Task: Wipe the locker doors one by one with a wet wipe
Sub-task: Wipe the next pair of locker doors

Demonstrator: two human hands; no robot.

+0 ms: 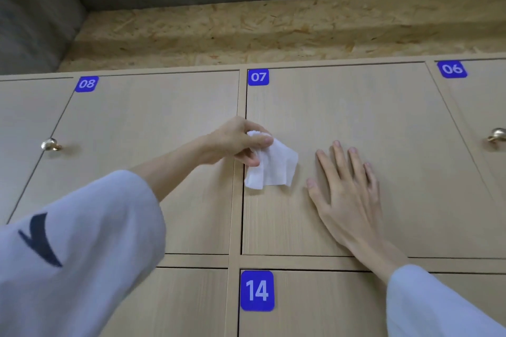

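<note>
Light wooden locker doors with blue number tags fill the view. My left hand (241, 142) pinches a crumpled white wet wipe (273, 167) at the left edge of door 07 (383, 117), and the wipe hangs down against the door. My right hand (347, 189) lies flat on door 07 with its fingers straight and spread, just right of the wipe. Door 08 (137, 131) is to the left, door 06 (484, 107) at the far right, and door 14 (315, 306) is below door 07.
A brass knob (50, 144) sticks out at the left edge of door 08 and another knob (497, 135) at the right edge of view. An OSB panel (273, 30) and a grey concrete wall run above the lockers.
</note>
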